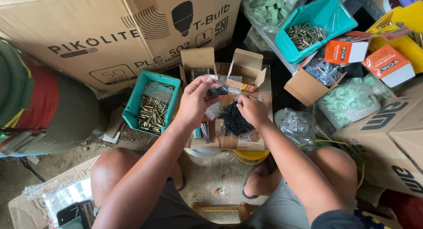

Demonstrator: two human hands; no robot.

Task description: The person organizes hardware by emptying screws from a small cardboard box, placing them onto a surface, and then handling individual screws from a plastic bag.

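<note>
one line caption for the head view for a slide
Seated person's left hand holds a small clear bag while the right hand rests on black screws piled in an open cardboard box.

Both bare forearms reached toward twelve o'clock from bent knees; the left hand [195,98] was raised, fingers pinched, the right hand [252,111] lower, fingers curled downward.

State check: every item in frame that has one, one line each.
left hand: raised, pinching a small clear bag
small clear bag: held open, black screws inside
right hand: resting on the black screw pile
black screw pile: loose heap
small cardboard box: flaps open
left teal bin: part-filled with brass screws
</note>
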